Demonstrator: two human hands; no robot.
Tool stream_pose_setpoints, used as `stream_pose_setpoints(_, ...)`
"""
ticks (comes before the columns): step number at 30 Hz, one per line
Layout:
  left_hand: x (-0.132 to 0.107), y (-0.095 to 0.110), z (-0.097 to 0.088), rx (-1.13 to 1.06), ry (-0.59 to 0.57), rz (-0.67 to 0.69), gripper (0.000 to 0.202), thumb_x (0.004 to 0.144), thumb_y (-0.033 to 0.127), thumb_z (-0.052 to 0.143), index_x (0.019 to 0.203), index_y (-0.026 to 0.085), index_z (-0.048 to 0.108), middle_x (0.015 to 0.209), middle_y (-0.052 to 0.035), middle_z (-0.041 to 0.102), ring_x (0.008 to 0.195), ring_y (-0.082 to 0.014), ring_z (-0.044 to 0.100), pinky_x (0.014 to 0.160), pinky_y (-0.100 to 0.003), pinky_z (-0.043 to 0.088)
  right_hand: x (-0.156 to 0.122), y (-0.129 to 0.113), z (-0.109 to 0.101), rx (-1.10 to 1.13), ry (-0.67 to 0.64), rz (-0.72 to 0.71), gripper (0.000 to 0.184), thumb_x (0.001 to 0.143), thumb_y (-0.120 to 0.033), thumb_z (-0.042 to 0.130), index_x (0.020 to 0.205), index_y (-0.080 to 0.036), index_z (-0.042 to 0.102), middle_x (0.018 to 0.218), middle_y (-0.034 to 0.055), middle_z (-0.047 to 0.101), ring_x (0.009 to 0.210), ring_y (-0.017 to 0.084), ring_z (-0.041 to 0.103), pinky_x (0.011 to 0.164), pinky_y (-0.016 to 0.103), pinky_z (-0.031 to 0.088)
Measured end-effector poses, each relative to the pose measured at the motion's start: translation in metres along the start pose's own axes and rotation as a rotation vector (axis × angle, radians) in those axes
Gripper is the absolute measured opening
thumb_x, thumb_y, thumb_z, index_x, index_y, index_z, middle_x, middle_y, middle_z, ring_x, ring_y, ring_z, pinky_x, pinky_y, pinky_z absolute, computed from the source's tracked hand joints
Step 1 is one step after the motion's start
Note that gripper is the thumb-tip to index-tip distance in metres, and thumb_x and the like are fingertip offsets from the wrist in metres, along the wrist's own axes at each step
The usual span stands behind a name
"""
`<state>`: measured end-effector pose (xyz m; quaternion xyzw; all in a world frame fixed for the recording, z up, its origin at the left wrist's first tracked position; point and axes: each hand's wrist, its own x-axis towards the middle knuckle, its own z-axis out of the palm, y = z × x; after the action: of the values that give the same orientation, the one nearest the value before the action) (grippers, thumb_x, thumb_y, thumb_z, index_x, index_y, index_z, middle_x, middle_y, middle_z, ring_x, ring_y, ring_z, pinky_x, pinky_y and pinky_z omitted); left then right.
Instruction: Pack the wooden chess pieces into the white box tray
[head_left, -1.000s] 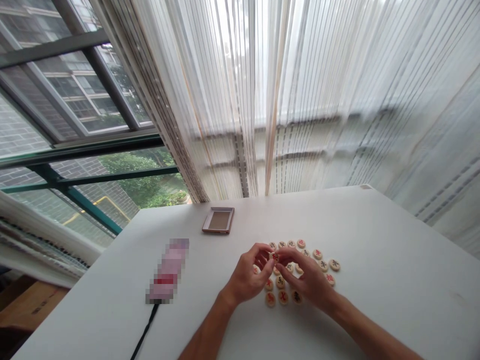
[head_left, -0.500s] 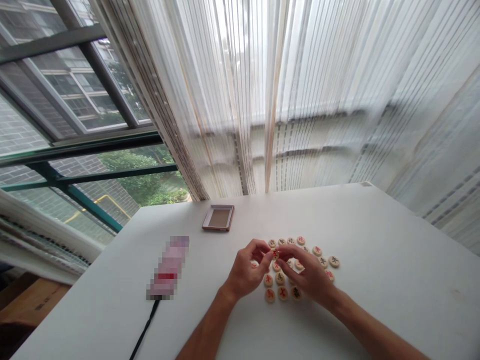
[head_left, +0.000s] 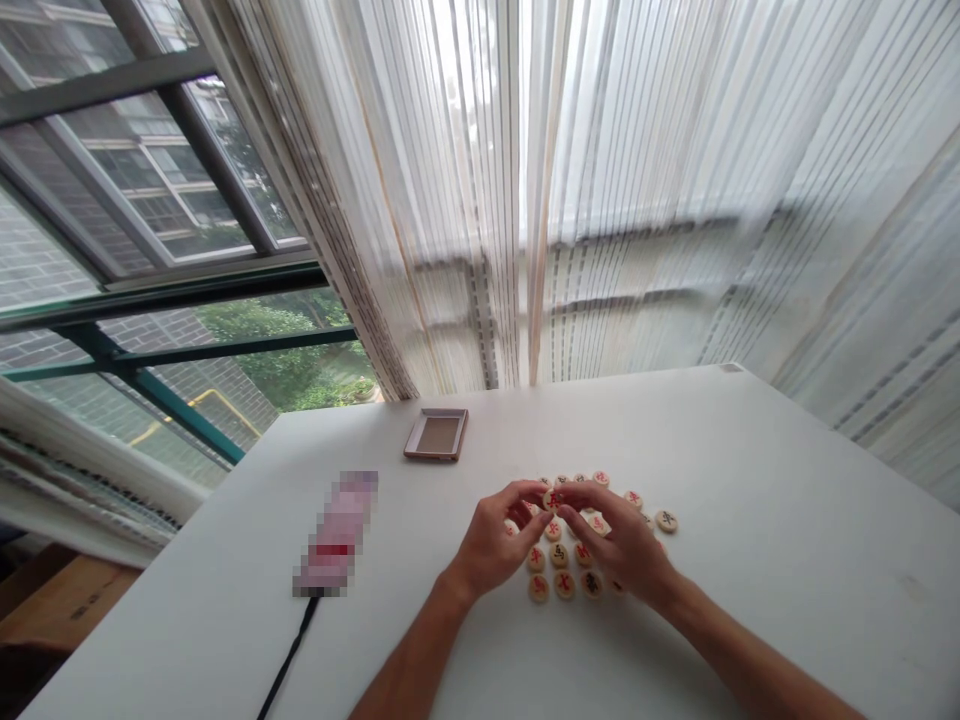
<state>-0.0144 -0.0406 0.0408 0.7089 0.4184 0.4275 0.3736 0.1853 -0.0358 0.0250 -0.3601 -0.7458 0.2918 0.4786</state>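
Between my two hands, a round Chinese chess piece [head_left: 553, 500] with a red character is raised just above the other pieces. My left hand [head_left: 491, 540] has its fingertips at the piece's left side, thumb and fingers curled toward it. From the opposite side, the fingers and thumb of my right hand [head_left: 624, 545] close on the same piece. Below and around them, pale wooden Chinese chess pieces [head_left: 559, 556] with red or black characters lie face up in rough rows. My right hand covers several of these pieces.
All of this is on a white table [head_left: 787, 560]. An open shallow box [head_left: 437, 437] sits toward the far edge. A blurred-out pink object [head_left: 337, 535] with a black cable [head_left: 289, 655] lies at left. Beyond the table hang sheer striped curtains [head_left: 637, 200] beside a window.
The held piece has risen slightly and its face is turned more toward me. My right hand has shifted a little, showing other pieces beneath. The rest stays in place.
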Motion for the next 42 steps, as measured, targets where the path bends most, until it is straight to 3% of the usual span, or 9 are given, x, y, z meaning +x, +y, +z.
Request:
stream_pose_setpoints(11,-0.0041,-0.0048,0.0077,0.167,-0.004,0.129,0.022,0.089,0.024,0.067,0.111,0.025,0.067,0.102,-0.0015,0.075,0.068,-0.0121,0.067,0.068,-0.024,0.056,0.0024,0.0005,0.0005,-0.016,0.013,0.079,0.013,0.094,-0.035,0.064,0.095,-0.023,0.067,0.080,0.0018,0.071,0.072,0.018,0.068,0.068,0.030,0.057)
stream_pose_setpoints(17,-0.0045,-0.0058,0.0078,0.201,-0.003,0.130,0.025,0.089,0.022,0.065,0.113,0.024,0.064,0.097,-0.0016,0.074,0.069,-0.0129,0.068,0.068,-0.024,0.056,0.0009,-0.0014,0.0008,0.000,0.021,0.063,0.015,0.097,-0.034,0.060,0.103,-0.023,0.069,0.092,0.0048,0.075,0.083,0.020,0.073,0.075,0.031,0.060)
stream_pose_setpoints(24,-0.0033,-0.0002,0.0044,0.200,0.006,0.137,0.024,0.093,0.024,0.061,0.117,0.024,0.061,0.102,-0.0028,0.074,0.070,-0.0119,0.068,0.069,-0.024,0.056,-0.0025,0.0026,0.0052,0.076,0.022,0.039,0.021,0.096,-0.028,0.060,0.116,-0.023,0.061,0.108,0.0087,0.072,0.090,0.020,0.073,0.081,0.034,0.063)
stream_pose_setpoints(34,-0.0034,0.0013,0.0046,0.223,0.042,0.153,0.016,0.095,0.026,0.057,0.110,0.022,0.062,0.098,-0.0038,0.073,0.069,-0.0128,0.068,0.070,-0.025,0.056,-0.0009,0.0041,0.0062,-0.019,0.043,-0.024,0.013,0.095,-0.024,0.060,0.107,-0.024,0.064,0.098,0.0054,0.073,0.085,0.020,0.072,0.078,0.034,0.061)
stream_pose_setpoints(42,-0.0033,-0.0055,0.0033,0.225,0.075,0.204,0.011,0.096,0.026,0.058,0.106,0.023,0.062,0.100,-0.0032,0.071,0.067,-0.0112,0.066,0.067,-0.024,0.056,-0.0009,0.0027,0.0022,-0.047,0.041,-0.092,0.016,0.096,-0.023,0.058,0.111,-0.025,0.063,0.105,0.0070,0.071,0.090,0.021,0.070,0.081,0.036,0.060)
